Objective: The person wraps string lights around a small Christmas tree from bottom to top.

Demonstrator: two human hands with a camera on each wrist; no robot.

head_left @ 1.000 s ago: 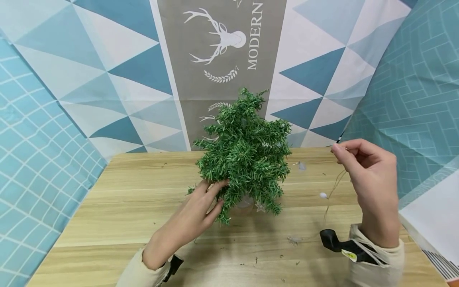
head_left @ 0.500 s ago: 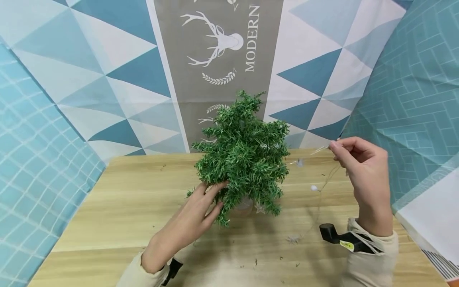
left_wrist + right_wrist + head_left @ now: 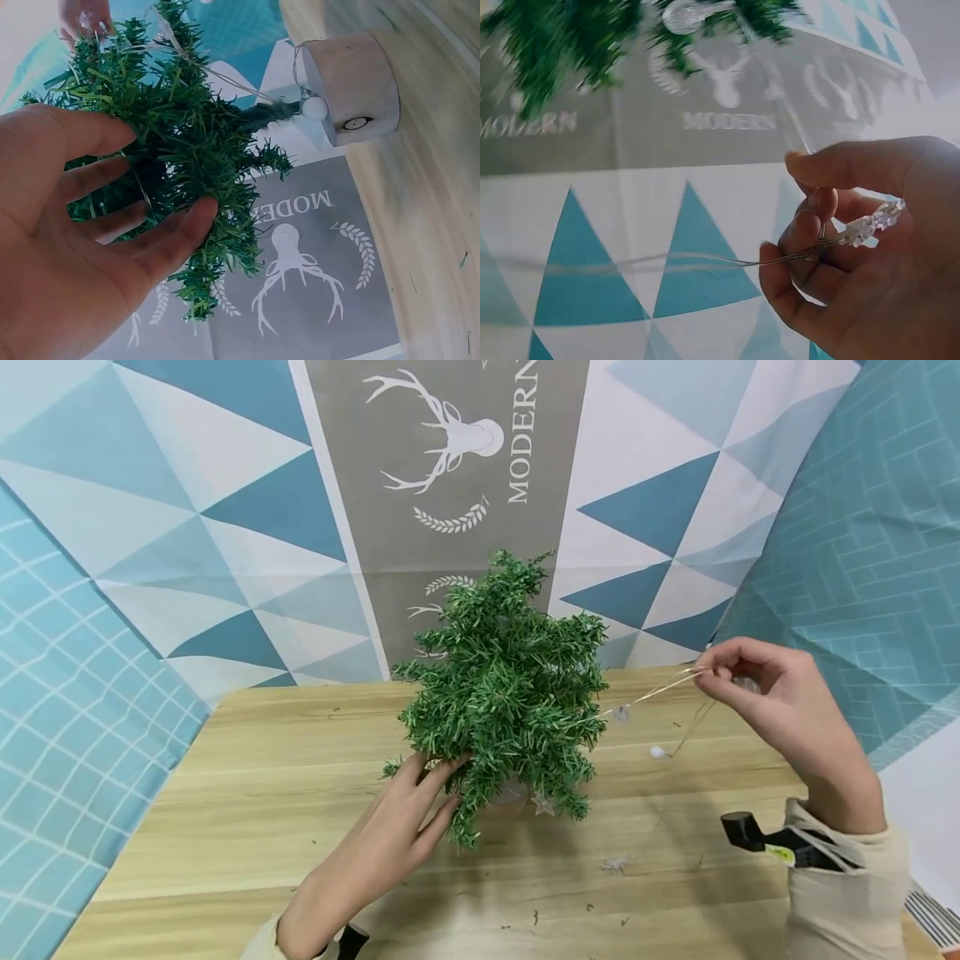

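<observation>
R hand [image 3: 780, 702] has moved farther right since last frame, w/ fairy-light wire [image 3: 662, 687] now stretched btwn it & green artificial Xmas tree [image 3: 502, 693]. From my end I see R hand pinching that wire. L hand [image 3: 397, 827] has fingers loosely spread against tree's L-side branches. Tree's upright on pale round base [image 3: 360, 86], mid wood-grain table [image 3: 262, 785].

Left grip [image 3: 396, 814] low, fingers [image 3: 116, 220] apart — right grip [image 3: 772, 693] higher, in a pinch

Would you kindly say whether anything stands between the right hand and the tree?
Nothing visible blocks the right hand; between it and the tree, the head view shows the wire it pinches and a clear ornament.
</observation>
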